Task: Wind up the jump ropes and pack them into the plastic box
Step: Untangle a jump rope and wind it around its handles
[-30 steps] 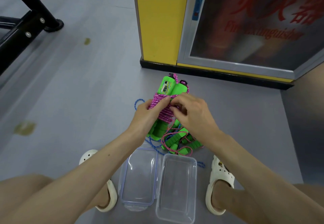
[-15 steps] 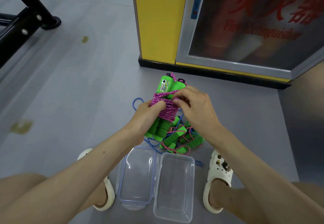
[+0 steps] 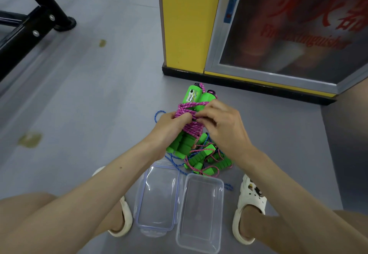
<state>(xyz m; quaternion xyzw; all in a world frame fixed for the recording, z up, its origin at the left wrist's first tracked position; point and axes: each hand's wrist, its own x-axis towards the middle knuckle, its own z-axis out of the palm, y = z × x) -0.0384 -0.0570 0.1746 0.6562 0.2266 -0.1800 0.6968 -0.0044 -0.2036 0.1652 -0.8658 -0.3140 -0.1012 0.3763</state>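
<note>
My left hand [image 3: 171, 122] grips the paired green handles [image 3: 196, 96] around the pink rope [image 3: 192, 129] so the coils can't slip. My right hand [image 3: 223, 122] pinches the rope's end, likely to tuck it. Bundle is above the tangled ropes [image 3: 207, 158]; plastic box [image 3: 199, 214] lies open between my feet, handy.

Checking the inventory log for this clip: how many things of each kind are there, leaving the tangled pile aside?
Wound rope bundle: 1
Clear plastic box: 1
Clear lid: 1
White clogs: 2
Total: 5. The ropes in the loose pile cannot be counted.
</note>
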